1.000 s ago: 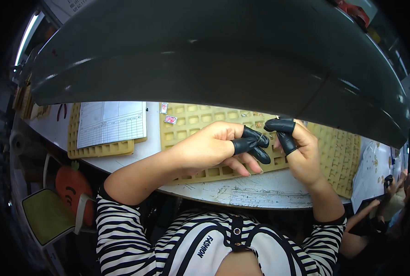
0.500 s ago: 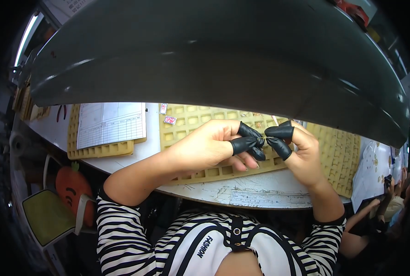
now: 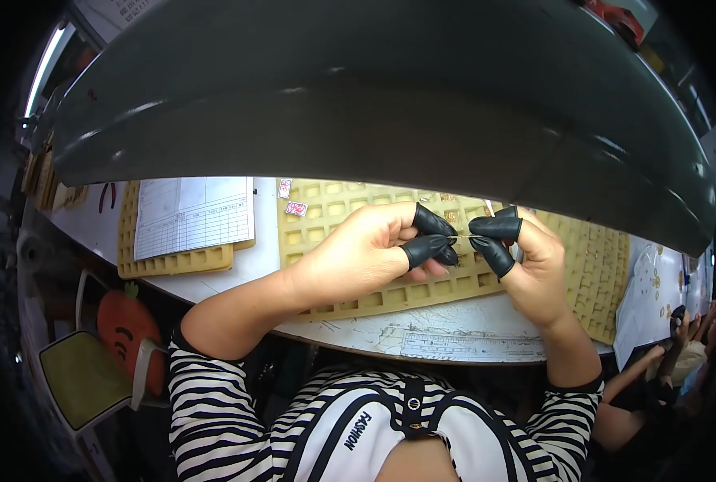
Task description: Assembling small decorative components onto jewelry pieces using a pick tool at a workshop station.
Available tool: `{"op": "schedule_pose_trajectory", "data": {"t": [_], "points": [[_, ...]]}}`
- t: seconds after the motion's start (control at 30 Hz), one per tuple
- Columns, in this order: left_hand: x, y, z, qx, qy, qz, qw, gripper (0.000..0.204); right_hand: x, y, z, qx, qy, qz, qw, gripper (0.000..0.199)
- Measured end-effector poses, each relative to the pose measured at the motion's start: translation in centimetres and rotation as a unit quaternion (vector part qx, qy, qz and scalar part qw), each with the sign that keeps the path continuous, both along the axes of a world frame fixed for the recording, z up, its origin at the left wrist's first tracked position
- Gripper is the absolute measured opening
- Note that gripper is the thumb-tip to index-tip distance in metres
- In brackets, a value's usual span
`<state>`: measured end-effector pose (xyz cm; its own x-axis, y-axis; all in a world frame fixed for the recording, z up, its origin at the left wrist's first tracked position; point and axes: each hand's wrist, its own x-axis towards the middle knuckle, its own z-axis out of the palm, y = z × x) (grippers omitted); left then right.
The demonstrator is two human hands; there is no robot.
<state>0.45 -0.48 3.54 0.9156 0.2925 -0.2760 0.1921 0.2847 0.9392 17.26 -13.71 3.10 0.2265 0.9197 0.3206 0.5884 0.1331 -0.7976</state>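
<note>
Black finger cots cover the fingertips of both my hands. My left hand [image 3: 398,241] pinches one end of a thin gold-coloured wire-like piece [image 3: 462,236], and my right hand [image 3: 518,249] pinches its other end. A short stretch of it shows between the fingertips; its exact kind is too small to tell. Both hands are held above a yellow tray [image 3: 310,249] with rows of square pockets. Small copper-coloured pieces [image 3: 451,216] lie in some pockets just beyond my fingers. A thin pale stick [image 3: 490,208] shows behind my right fingertips.
A big dark lamp hood [image 3: 358,104] hangs low over the table's far side. Left lies a printed form [image 3: 197,213] on another yellow tray [image 3: 185,264]. A ruler [image 3: 470,345] lies along the near edge. Small labels [image 3: 296,209] sit on the tray. Another person's arm [image 3: 635,369] shows at right.
My hands have drawn slightly apart, my right one shifting a little rightward. More of the thin gold-coloured piece now shows between the fingertips.
</note>
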Motion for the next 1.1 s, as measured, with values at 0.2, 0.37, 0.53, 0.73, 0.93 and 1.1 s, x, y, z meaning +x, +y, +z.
{"op": "schedule_pose_trajectory", "data": {"t": [0.2,0.37,0.53,0.73,0.93,1.1], "points": [[0.0,0.6,-0.4,-0.006,-0.141,0.063,0.988,0.024,0.6,0.1,0.0,-0.015,0.119,0.04,0.992,0.021],[-1.3,1.6,0.4,-0.06,-0.267,0.084,0.958,0.022,1.6,0.0,0.1,-0.011,0.099,-0.013,0.995,0.013],[-3.3,3.0,1.3,-0.028,-0.291,0.11,0.95,0.025,1.4,-0.1,-0.2,-0.066,-0.1,-0.004,0.993,0.003],[-5.8,4.2,2.1,-0.01,-0.415,0.088,0.906,0.022,1.7,0.0,-0.3,-0.077,-0.139,-0.06,0.985,0.006],[-8.0,5.1,1.9,-0.104,-0.483,0.033,0.869,0.036,1.9,0.3,-0.9,-0.064,-0.154,-0.071,0.983,0.006],[-7.7,4.5,1.9,-0.003,-0.365,0.024,0.931,0.017,1.0,0.5,-0.6,-0.045,-0.17,-0.03,0.984,0.008]]}}
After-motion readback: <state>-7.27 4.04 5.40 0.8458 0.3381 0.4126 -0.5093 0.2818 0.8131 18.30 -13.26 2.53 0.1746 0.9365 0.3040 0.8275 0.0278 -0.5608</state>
